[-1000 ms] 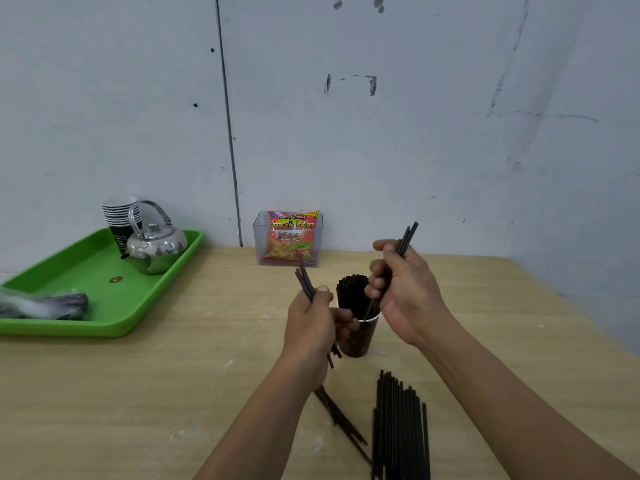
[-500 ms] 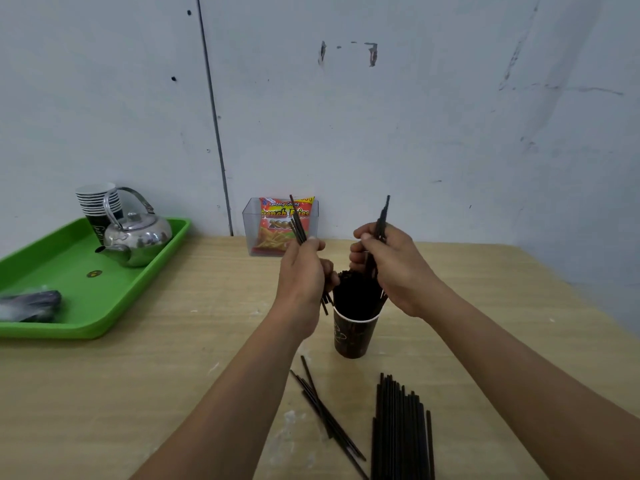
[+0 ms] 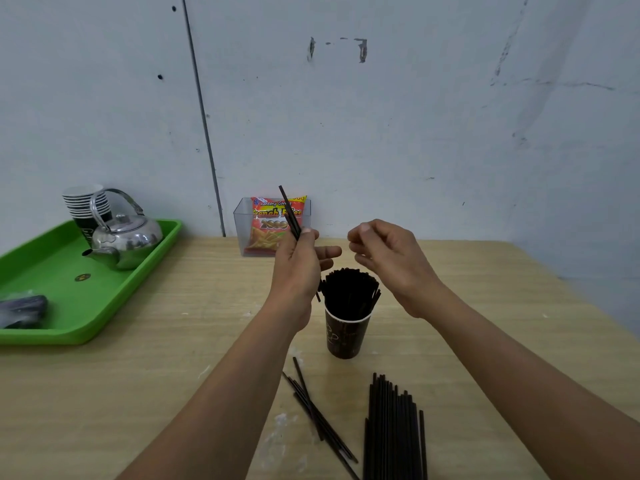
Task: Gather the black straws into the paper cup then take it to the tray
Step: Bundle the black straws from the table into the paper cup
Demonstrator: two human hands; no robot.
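A dark paper cup (image 3: 346,336) stands on the wooden table, packed with upright black straws (image 3: 349,289). My left hand (image 3: 299,268) hovers just left of the cup and grips a few black straws (image 3: 290,214) that stick up past my fingers. My right hand (image 3: 388,256) is above and right of the cup, fingers loosely curled, holding nothing. Loose straws lie in front of the cup: a small crossed bunch (image 3: 317,414) and a larger neat pile (image 3: 394,427). The green tray (image 3: 69,306) sits at the far left.
On the tray are a steel kettle (image 3: 124,239), a stack of paper cups (image 3: 86,206) and a dark wrapped bundle (image 3: 22,310). A clear box with a snack packet (image 3: 273,225) stands against the wall behind my hands.
My right hand has let its straws go into the cup and risen, now holding nothing. My left hand has lifted a little with its straws.
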